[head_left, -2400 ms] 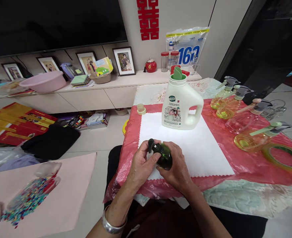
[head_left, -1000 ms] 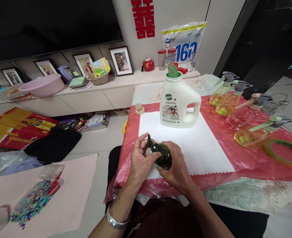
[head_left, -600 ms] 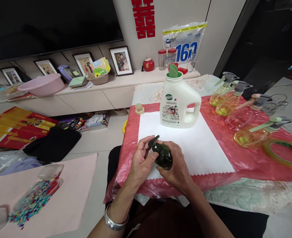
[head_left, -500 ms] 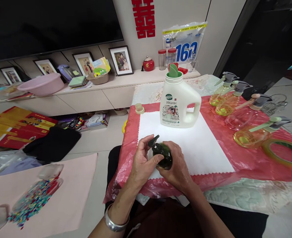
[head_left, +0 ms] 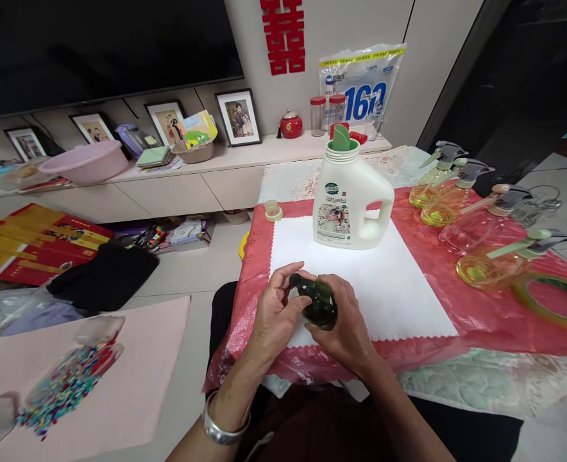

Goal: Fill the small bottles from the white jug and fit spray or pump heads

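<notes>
**Holding a small dark green see-through pump bottle [head_left: 319, 307] between both hands**

Gripping round the body of the bottle with the right hand [head_left: 346, 321], closed firmly about the lower half, palm under the base. Pinching at the black pump head [head_left: 297, 281] with the left hand [head_left: 276, 314], thumb and first fingers bent in close on the top, the other fingers loosely curled. Closed on the pump, though how tightly cannot be told, being partly hidden.

Lying tilted, not upright: base low and to the right, close to the person; pump end higher and to the left, pointing into the left fingers. Long axis therefore running from lower right to upper left, straight across between the two hands. Left hand nearer to the pump head, right hand nearer to the base, both touching, no gap.

Held over the near edge of a white sheet with zigzag border [head_left: 399, 289], spread on a red plastic cover [head_left: 485, 317] over the surface [head_left: 480, 382]; resting on it or not, cannot be told. Standing well apart, farther along the same sheet, a big white detergent jug with open green spout [head_left: 346, 205], upright, handle to the right. Left of the jug, on the red cover, a small beige cap [head_left: 274, 210].
</notes>
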{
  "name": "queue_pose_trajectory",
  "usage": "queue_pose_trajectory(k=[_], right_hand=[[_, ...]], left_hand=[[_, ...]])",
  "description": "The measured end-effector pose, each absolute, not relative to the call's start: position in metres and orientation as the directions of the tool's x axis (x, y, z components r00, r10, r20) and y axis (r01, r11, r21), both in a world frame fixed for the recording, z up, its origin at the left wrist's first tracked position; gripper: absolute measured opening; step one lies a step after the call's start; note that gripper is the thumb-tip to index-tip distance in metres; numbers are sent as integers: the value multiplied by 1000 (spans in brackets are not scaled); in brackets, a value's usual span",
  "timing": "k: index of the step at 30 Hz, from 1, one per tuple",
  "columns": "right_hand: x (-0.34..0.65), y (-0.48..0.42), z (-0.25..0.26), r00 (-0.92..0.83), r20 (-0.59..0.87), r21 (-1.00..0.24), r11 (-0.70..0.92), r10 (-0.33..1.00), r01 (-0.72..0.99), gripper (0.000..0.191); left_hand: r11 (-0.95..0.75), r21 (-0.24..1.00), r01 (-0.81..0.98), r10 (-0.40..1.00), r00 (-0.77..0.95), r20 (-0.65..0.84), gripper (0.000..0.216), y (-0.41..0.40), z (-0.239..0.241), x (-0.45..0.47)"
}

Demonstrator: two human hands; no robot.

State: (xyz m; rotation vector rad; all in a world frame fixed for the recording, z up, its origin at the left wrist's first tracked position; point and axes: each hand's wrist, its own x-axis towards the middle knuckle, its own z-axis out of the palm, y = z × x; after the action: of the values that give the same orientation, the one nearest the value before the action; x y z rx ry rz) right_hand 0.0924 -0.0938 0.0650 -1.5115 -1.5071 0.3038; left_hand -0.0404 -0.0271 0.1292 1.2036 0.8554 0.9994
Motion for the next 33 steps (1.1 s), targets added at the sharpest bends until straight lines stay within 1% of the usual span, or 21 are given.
queue_pose_trajectory(k=[5, 9, 12, 14, 19, 28, 33], right_hand=[[94, -93, 67, 209, 408, -750, 196, 889, 632, 76], [94, -93, 69, 214, 431, -745, 211, 877, 633, 74], [94, -94, 68, 202, 429, -733, 208, 880, 648, 73], [93, -94, 67, 198, 425, -729, 205, 883, 653, 74], [94, -94, 67, 197, 438, -729, 218, 877, 649, 74], [93, -94, 68, 203, 451, -729, 228, 869, 646, 74], [95, -95, 65, 218, 446, -753, 232, 868, 615, 75]], left_hand=[[26, 987, -161, 928, 372, 37, 41, -28, 126, -40], [-3, 990, -143, 958, 285, 44, 48, -29, 121, -36], [19, 993, -119, 980, 200, 5, 52, -28, 119, -34], [43, 992, -121, 984, 175, -22, 52, -27, 121, -34], [67, 989, -132, 979, 202, -40, 49, -28, 126, -34], [1, 990, -138, 961, 273, 37, 40, -30, 127, -36], [6, 990, -142, 957, 287, 36, 35, -32, 120, -36]])
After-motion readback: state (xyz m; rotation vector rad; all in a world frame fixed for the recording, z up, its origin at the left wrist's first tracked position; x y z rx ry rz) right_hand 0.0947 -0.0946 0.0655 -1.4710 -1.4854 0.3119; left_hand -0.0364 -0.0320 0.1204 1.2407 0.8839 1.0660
